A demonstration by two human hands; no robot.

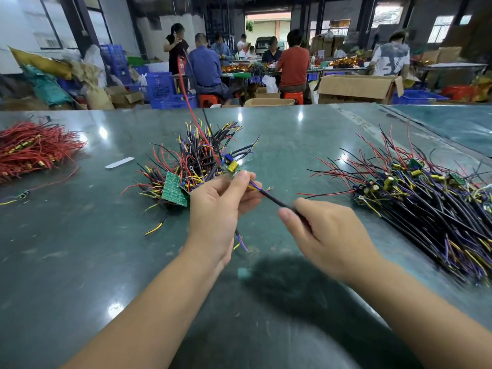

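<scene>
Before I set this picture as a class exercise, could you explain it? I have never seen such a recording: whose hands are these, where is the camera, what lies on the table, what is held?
There is no machine here: a person works with two bare hands. The single picture comes from a camera worn on their head, looking forward and down. The left hand pinches a small circuit board close to its wires. The right hand pinches a black sleeve, and blue and yellow wires from the board run into its other end. On the green table lie a middle pile of boards with wires, a bigger right pile of the same, red wires at the left and a white strip. Other workers sit at tables behind.
</scene>
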